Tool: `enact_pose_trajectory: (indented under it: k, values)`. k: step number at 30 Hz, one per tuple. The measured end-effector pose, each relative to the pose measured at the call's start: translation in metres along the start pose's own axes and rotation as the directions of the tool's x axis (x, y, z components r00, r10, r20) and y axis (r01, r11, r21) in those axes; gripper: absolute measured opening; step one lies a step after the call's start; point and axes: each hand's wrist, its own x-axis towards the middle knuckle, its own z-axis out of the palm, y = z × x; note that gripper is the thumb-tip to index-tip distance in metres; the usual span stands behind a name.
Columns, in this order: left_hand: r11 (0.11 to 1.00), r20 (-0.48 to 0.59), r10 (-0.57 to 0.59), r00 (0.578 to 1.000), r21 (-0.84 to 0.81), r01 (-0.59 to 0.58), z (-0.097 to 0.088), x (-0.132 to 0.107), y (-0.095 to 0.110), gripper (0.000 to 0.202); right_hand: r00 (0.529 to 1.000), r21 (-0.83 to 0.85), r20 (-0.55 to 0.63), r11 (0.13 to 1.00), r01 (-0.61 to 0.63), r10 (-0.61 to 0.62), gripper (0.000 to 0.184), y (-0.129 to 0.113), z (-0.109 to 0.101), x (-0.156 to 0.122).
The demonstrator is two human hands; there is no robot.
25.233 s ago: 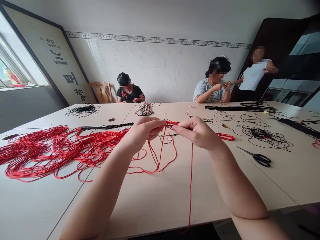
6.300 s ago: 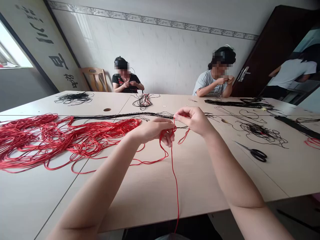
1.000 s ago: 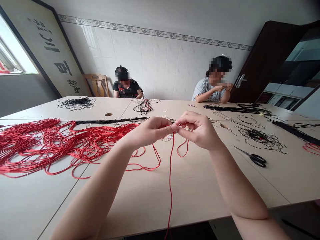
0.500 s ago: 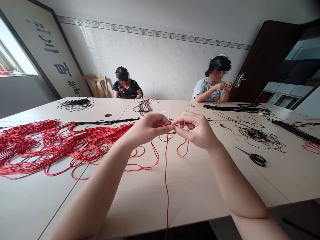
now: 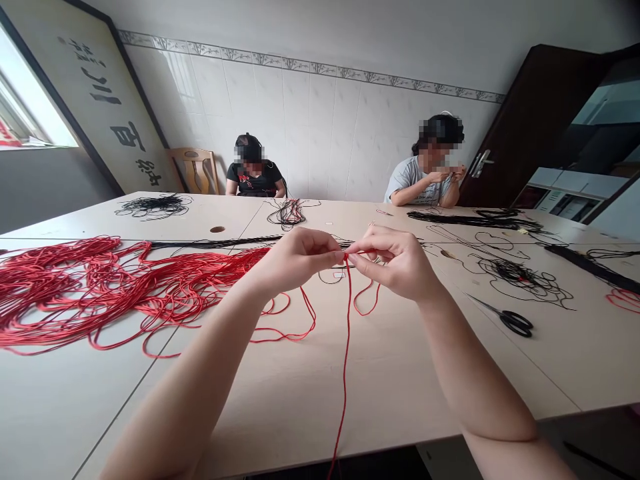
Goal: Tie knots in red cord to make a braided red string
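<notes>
Left hand and right hand pinch red cord hanging over table edge.

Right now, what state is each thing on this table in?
Left hand, pinched shut
Right hand, pinched shut, close against the left hand
Red cord, held by both hands, dangling past the table edge
Red cord pile, loose and tangled
Black cord tangle, loose
Scissors, closed, lying flat
</notes>
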Motion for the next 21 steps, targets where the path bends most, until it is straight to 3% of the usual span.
enact_pose_trajectory:
  k: [5, 10, 15, 18, 21]
  values:
    - [1.0, -0.027, -0.009, 1.0, -0.01, 0.009, 0.003, 0.0, 0.002, 0.024, 0.999, -0.043, -0.038, 0.999, 0.016, -0.018, 0.01, 0.0, 0.0, 0.001]
    - [0.998, -0.001, -0.003, 1.0, 0.059, 0.003, 0.002, 0.001, 0.001, 0.028, 1.0, -0.105, -0.004, 0.994, 0.014, -0.014, 0.004, -0.002, 0.002, 0.002]
    - [0.994, -0.113, -0.036, 0.993, 0.096, 0.047, 0.0, 0.002, 0.0, 0.031, 0.997, -0.097, -0.048, 0.993, -0.061, 0.057, 0.013, -0.003, 0.003, 0.001]
    - [0.993, -0.175, -0.054, 0.983, 0.096, 0.072, 0.0, 0.002, -0.001, 0.032, 1.0, -0.209, 0.003, 0.978, -0.021, 0.022, 0.018, -0.004, 0.006, 0.001]
    - [0.995, -0.156, -0.042, 0.987, 0.088, 0.057, 0.001, 0.003, -0.002, 0.032, 0.998, -0.272, 0.063, 0.962, 0.021, -0.004, 0.015, -0.004, 0.01, 0.0]
